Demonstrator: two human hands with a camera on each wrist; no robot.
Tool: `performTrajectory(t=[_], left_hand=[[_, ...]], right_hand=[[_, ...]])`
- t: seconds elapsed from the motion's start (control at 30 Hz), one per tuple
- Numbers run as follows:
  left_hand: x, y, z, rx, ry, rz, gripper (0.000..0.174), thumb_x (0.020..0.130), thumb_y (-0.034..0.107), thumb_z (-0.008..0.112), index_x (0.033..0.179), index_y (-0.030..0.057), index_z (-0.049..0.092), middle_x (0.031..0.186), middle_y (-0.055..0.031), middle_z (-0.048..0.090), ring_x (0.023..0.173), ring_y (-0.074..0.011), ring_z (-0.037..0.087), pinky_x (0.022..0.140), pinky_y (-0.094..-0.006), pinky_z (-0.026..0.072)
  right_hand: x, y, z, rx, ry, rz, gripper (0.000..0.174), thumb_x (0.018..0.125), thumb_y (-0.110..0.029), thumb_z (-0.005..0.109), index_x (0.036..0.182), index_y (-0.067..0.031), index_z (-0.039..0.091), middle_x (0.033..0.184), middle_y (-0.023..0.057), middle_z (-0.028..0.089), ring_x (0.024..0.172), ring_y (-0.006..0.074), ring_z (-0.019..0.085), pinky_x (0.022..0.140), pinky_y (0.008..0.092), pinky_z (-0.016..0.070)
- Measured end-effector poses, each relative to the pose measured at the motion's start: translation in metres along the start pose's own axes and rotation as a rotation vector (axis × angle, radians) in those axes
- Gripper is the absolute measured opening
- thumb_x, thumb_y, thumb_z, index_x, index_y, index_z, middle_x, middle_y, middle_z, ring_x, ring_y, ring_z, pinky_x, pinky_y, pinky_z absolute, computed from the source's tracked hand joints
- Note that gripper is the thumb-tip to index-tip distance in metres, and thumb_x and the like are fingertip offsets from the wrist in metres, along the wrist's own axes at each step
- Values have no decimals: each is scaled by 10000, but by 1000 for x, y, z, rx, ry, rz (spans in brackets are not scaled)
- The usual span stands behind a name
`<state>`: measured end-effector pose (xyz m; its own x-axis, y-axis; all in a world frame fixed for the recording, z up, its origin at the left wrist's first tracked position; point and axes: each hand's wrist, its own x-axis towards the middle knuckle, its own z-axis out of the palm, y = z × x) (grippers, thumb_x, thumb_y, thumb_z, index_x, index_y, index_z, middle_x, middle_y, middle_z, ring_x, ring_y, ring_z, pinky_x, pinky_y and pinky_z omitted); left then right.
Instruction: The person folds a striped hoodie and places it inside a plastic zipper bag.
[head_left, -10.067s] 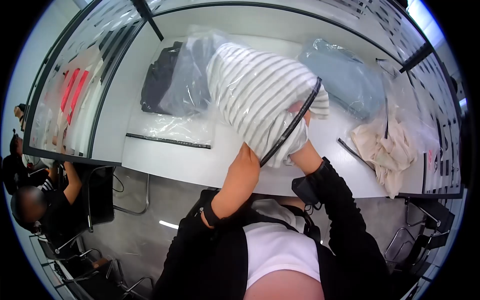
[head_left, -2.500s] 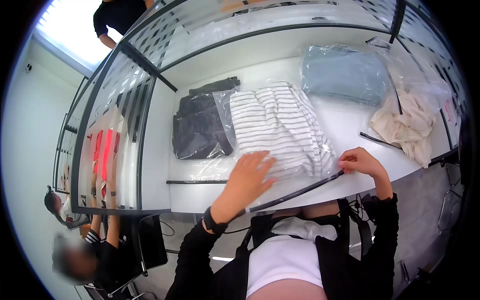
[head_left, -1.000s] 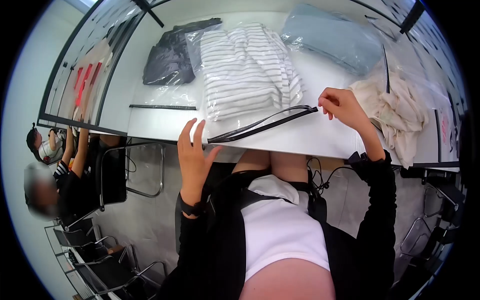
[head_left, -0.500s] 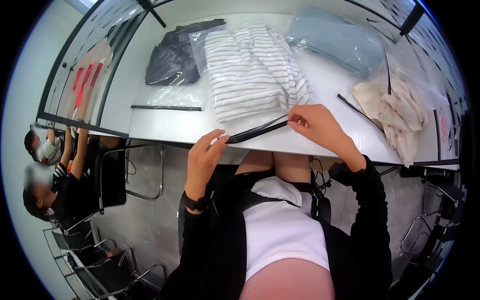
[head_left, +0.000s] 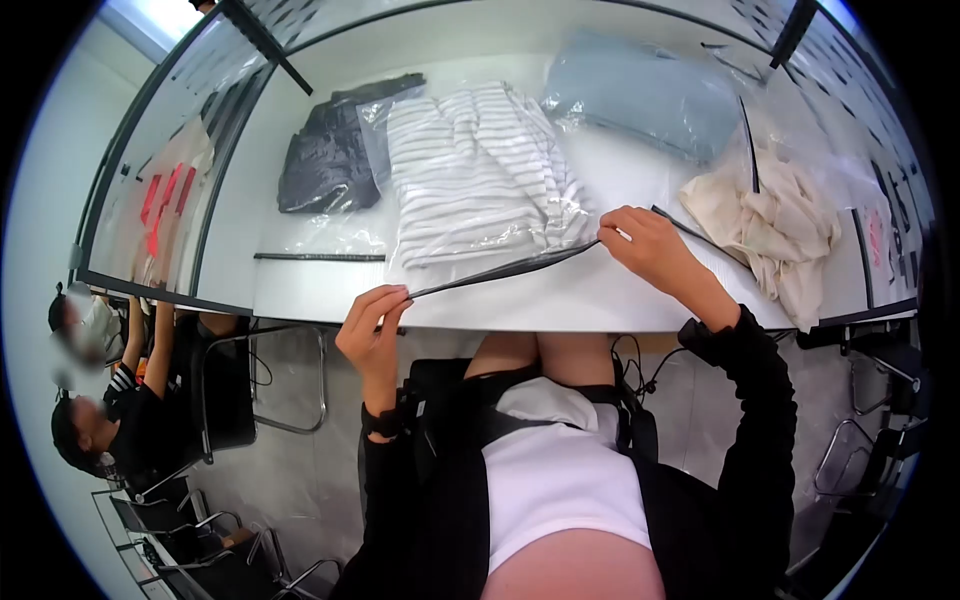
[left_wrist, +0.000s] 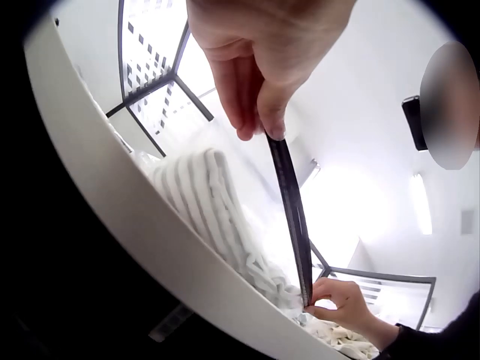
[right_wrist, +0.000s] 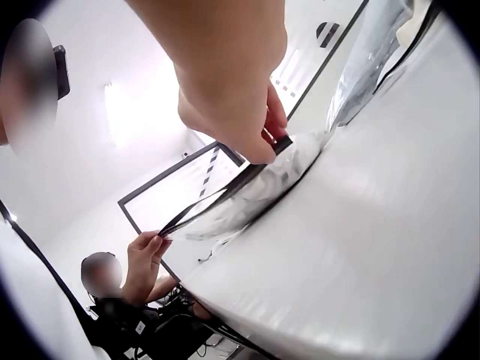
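Note:
A clear bag holds a folded white cloth with grey stripes (head_left: 475,175); its black edge strip (head_left: 505,271) runs along the side nearest the person. The left hand (head_left: 372,328) pinches the strip's left end between thumb and fingers. At the strip's right end the right hand (head_left: 655,255) pinches it the same way. In the left wrist view the black strip (left_wrist: 291,214) stretches from the left hand (left_wrist: 270,67) to the right hand (left_wrist: 343,304). The right wrist view shows the clear plastic hanging below the strip, lifted off the table.
Dark grey folded clothing (head_left: 330,155) in a bag lies at the left, a bagged light blue item (head_left: 640,95) at the back right. A crumpled cream cloth (head_left: 775,215) with a bag is at the right. Partitions (head_left: 150,200) frame the table; another person sits at the left.
The right hand went from the strip's right end inward, then back out to the right. The left hand moved onto the left end and now pinches it. The strip is drawn into one line.

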<state>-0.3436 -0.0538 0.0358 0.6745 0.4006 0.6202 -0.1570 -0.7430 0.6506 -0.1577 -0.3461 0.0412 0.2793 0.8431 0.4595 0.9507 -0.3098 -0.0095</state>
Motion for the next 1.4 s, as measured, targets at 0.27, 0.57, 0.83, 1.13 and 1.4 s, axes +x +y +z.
performTrajectory(t=[0.27,0.57,0.83,1.13,1.4], left_hand=[[34,-9,-7,98,107,-86,137,699,-38,645,822,11,612,905,-90,600,884,-224,560,771,-295,440],[53,90,72,379,-271,239,438,686,151,700,1082,80,528,1130,-87,500,1039,-272,483,973,-446,307],[65,97,125,251,-100,323,407,644,63,704,1018,63,545,1009,-82,527,910,-253,519,820,-363,405],[72,88,133,169,-93,402,166,664,48,692,789,73,585,802,-21,570,801,-205,546,853,-370,397],[71,87,135,120,-97,413,139,657,36,690,741,70,585,763,-16,576,771,-192,553,849,-361,401]], right_hand=[[45,3,-26,61,271,-33,190,654,26,634,805,-19,529,835,71,540,727,220,559,614,296,473],[74,3,-18,275,348,50,150,742,-30,618,844,-7,510,817,94,531,713,248,543,592,311,456],[67,10,-15,418,348,56,146,742,13,599,852,9,504,822,105,523,705,258,537,595,316,464],[59,12,-13,426,325,52,145,699,48,542,837,24,504,851,102,521,741,246,539,611,309,474],[56,13,-10,343,331,23,166,663,42,562,819,11,516,835,75,520,742,217,541,589,292,472]])
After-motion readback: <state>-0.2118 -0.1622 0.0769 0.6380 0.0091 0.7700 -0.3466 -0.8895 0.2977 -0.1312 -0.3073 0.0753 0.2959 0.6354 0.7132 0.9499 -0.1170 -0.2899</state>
